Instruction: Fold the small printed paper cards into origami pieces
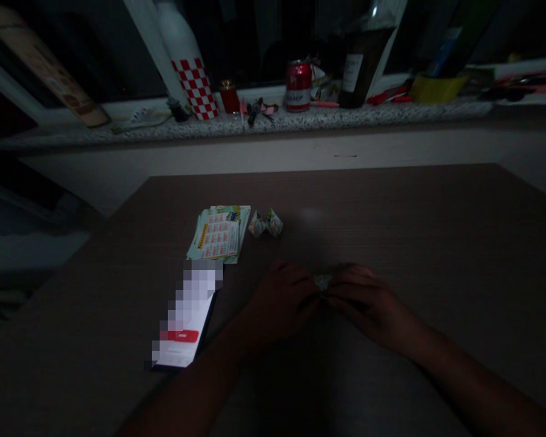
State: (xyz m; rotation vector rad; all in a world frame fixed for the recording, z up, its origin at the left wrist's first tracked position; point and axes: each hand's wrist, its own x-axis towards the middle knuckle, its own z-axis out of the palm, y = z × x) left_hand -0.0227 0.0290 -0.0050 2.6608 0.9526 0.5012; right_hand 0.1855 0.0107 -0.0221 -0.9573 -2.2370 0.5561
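Observation:
A small piece of printed paper, pale green, is pinched between my two hands just above the table. My left hand closes on its left side, and my right hand closes on its right side. Most of the paper is hidden behind the fingers. Beyond the left hand lie folded paper pieces with a similar print, shaped like a bow. Left of them rests a stack of printed paper cards with grids of orange marks. A lit phone lies near my left forearm, its screen partly blurred out.
The dark wooden table meets a wall below a speckled stone sill. On the sill stand a red-and-white checked bottle, a red can, a dark bottle and a yellow container. The room is dim.

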